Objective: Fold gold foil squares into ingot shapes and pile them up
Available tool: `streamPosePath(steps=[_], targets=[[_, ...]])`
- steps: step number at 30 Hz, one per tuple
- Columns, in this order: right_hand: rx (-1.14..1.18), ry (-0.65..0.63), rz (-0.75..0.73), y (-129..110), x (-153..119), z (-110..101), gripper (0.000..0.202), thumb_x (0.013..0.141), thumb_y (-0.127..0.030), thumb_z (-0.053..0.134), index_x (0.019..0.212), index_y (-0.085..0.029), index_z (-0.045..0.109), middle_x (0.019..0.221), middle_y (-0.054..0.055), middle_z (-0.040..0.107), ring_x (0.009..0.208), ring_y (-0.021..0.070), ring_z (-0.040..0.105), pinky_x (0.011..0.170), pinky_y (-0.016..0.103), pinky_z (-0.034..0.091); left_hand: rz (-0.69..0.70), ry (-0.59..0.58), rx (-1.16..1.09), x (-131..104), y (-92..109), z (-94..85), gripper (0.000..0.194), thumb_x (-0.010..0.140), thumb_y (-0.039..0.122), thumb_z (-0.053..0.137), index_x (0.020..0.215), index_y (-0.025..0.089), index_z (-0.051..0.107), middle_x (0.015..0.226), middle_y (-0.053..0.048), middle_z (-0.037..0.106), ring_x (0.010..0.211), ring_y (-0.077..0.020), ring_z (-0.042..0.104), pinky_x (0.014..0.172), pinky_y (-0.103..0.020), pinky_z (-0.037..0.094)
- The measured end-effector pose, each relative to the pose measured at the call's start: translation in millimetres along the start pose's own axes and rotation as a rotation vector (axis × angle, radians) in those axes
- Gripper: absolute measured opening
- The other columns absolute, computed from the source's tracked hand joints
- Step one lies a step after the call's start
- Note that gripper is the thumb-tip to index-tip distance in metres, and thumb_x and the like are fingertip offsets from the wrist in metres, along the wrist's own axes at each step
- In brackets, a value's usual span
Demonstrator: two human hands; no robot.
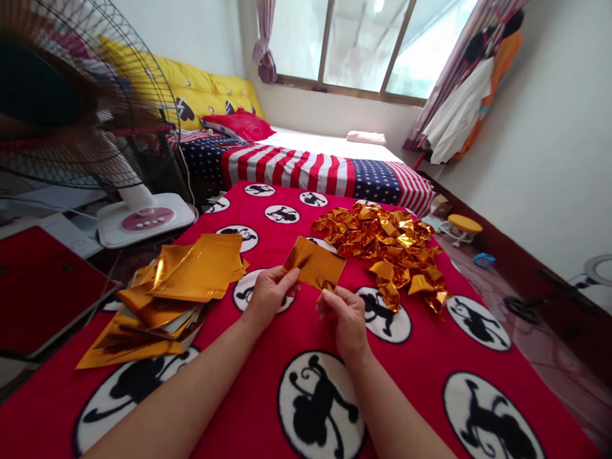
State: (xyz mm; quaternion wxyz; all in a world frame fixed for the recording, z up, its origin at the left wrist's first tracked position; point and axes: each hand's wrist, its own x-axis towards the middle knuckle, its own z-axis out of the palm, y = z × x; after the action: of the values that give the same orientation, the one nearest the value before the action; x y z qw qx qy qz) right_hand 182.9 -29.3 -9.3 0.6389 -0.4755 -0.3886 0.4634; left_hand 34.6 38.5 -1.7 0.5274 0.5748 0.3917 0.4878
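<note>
Between my two hands is a flat square sheet of shiny gold foil paper (316,262), held above a red cloth with round monkey prints (239,408). My left hand (271,294) pinches its lower left corner between thumb and fingers. At the lower right corner, my right hand (343,312) grips the edge with thumb and index finger. A loose stack of flat gold sheets (198,268) lies to the left. Crumpled or folded gold pieces (382,239) form a heap at the right, beyond my right hand.
A fan (146,213) stands at the left, beside a red flat object (48,287). Behind the cloth is a bed with a stars-and-stripes cover (306,167). A yellow stool (465,224) and a metal stand (523,309) are on the floor at the right.
</note>
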Motion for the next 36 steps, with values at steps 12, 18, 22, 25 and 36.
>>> streamPosePath(steps=[12,18,22,25,36], targets=[[0.153,-0.043,0.042,3,3,-4,0.029,0.081,-0.047,0.064,0.083,-0.018,0.067,0.073,0.001,0.065,0.051,0.0083,0.053,0.044,0.018,0.040,0.012,0.086,-0.085,8,-11,-11.0,0.039,0.083,0.046,0.057,0.058,0.016,0.052,0.050,0.003,0.049,0.044,-0.0075,0.042,0.044,-0.020,0.031],[0.194,0.025,-0.018,2,4,-6,0.032,0.082,-0.052,0.062,0.086,-0.020,0.062,0.072,-0.002,0.060,0.054,0.0087,0.054,0.044,0.017,0.040,0.031,0.012,0.021,9,-12,-15.3,0.040,0.085,0.046,0.054,0.057,0.016,0.052,0.049,0.004,0.044,0.044,-0.0080,0.038,0.043,-0.022,0.026],[0.123,0.033,-0.029,3,4,-9,0.034,0.081,-0.051,0.065,0.093,-0.020,0.063,0.069,-0.003,0.059,0.053,0.0090,0.053,0.043,0.017,0.041,0.096,-0.022,0.166,7,-11,-16.2,0.043,0.086,0.045,0.054,0.054,0.017,0.050,0.047,0.004,0.041,0.045,-0.0086,0.037,0.045,-0.022,0.026],[0.065,-0.002,-0.045,2,4,-8,0.041,0.078,-0.054,0.066,0.101,-0.020,0.062,0.077,-0.001,0.063,0.054,0.0096,0.056,0.042,0.017,0.041,0.109,0.028,0.197,6,-10,-14.5,0.042,0.086,0.044,0.055,0.055,0.016,0.053,0.048,0.003,0.046,0.045,-0.0090,0.041,0.046,-0.022,0.029],[-0.048,0.044,0.008,2,1,7,0.037,0.073,-0.051,0.073,0.070,-0.014,0.068,0.054,0.001,0.063,0.044,0.0103,0.052,0.045,0.022,0.040,0.059,-0.073,0.077,-6,1,8.1,0.043,0.086,0.047,0.055,0.057,0.015,0.060,0.052,0.001,0.054,0.047,-0.0090,0.042,0.046,-0.022,0.031]])
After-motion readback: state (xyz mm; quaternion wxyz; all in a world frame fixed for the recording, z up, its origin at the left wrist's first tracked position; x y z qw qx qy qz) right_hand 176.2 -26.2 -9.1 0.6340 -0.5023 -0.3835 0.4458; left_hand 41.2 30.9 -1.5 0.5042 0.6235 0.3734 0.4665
